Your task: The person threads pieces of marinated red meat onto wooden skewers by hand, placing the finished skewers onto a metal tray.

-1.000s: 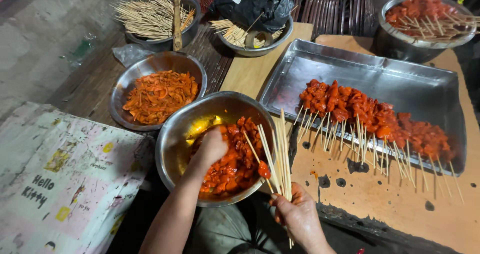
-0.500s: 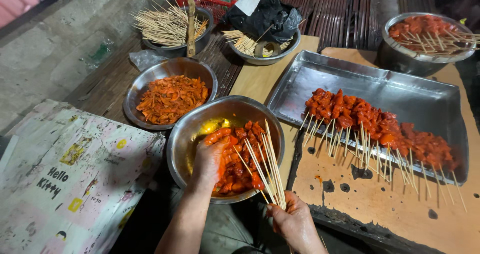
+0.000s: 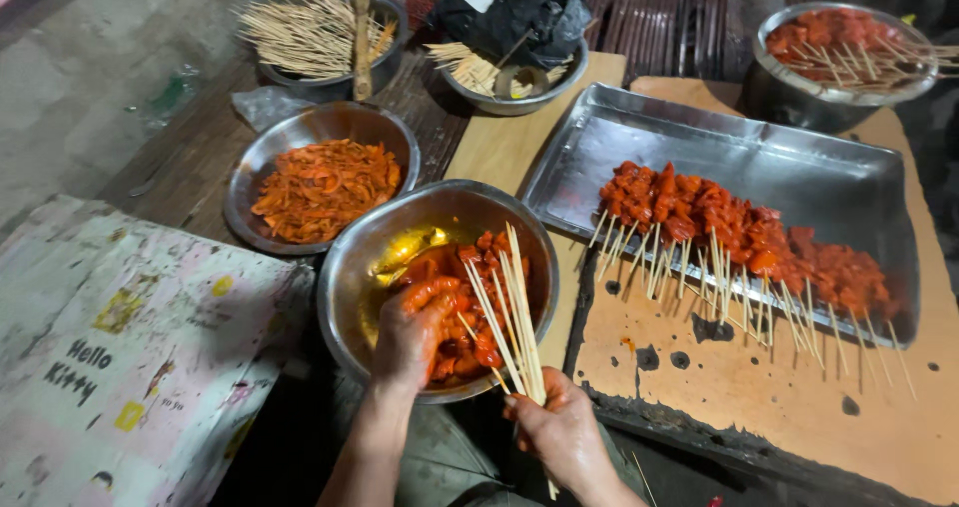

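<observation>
The left hand (image 3: pixel 408 332) reaches into the round steel bowl (image 3: pixel 345 267) of red marinated meat pieces (image 3: pixel 455 307), fingers curled onto the meat. The right hand (image 3: pixel 559 432), at the bowl's near rim, is clenched around a fanned bunch of thin bamboo skewers (image 3: pixel 514 307). The rectangular steel tray (image 3: pixel 799 182) of finished skewers lies just right; bare board shows between them.

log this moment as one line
left hand: in meat bowl, on meat | right hand: holding skewers | tray: finished sticks
</observation>
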